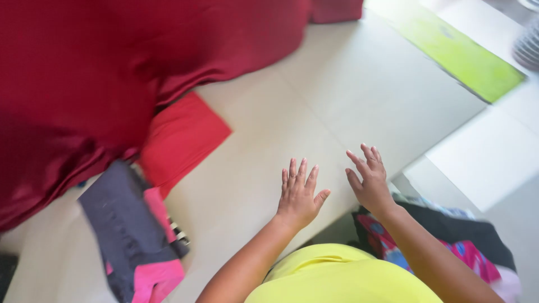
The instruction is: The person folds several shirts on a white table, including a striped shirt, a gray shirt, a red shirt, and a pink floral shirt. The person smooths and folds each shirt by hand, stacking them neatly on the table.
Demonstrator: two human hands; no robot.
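**K:** On the white surface (314, 95), what's the layout?

**R:** Big dark red cloth (84, 73) covers the far-left part and hangs over that corner. Flat bright red piece (182, 137) sticks out from under its near edge. Closer to the near-left edge: dark grey garment (120, 224), with pink fabric (160, 278) and a bit of black-and-white stripe beside it. Middle and right of the surface bare.

**K:** Hands?

**R:** Left hand (298, 193) flat, palm down, fingers spread, grip apart, holding nothing. Sits near the near edge, about mid-width. Can't tell if it touches the top or hovers just above. Right hand (369, 177) just beside it, at the near-right corner, fingers loosely curled but apart, also holding nothing. Both well apart from the red cloth and the grey garment.

**K:** Nearest cloth to the hands?

**R:** Off the surface, below the right forearm: pile of dark clothes with a pink-and-blue patterned piece (387, 247). Person's yellow top (337, 278) at frame bottom.

**K:** Room?

**R:** Pale tiled floor (494, 151) right of the surface. Lime-green mat (460, 56) lies past the far-right edge. Ribbed white-grey object at the top right corner, too cropped to identify. Picture is motion-blurred, mostly on the left.
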